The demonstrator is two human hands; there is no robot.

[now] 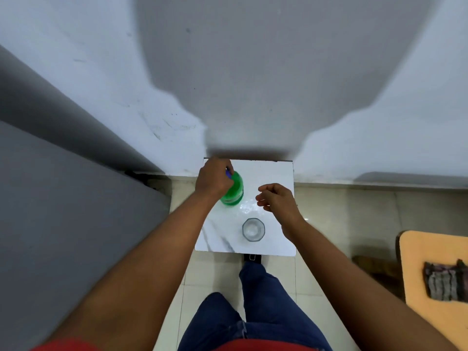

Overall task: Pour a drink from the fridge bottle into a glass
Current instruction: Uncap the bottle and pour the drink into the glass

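Note:
A green plastic bottle (234, 190) with a blue cap stands upright on a small white marble-patterned table (276, 245). My left hand (214, 179) is closed around the bottle's top, covering most of the cap. A clear faceted glass (253, 229) stands near the table's front edge, to the right of the bottle and closer to me. It looks empty. My right hand (277, 198) hovers above the table's right side, behind the glass, with the fingers loosely curled and nothing in them.
A pale wall (253, 72) rises right behind the table. A grey surface (63, 186) runs along the left. An orange-topped piece of furniture (435, 269) with a folded dark cloth (444, 283) stands at the right. My legs stand on the tiled floor (326, 224) before the table.

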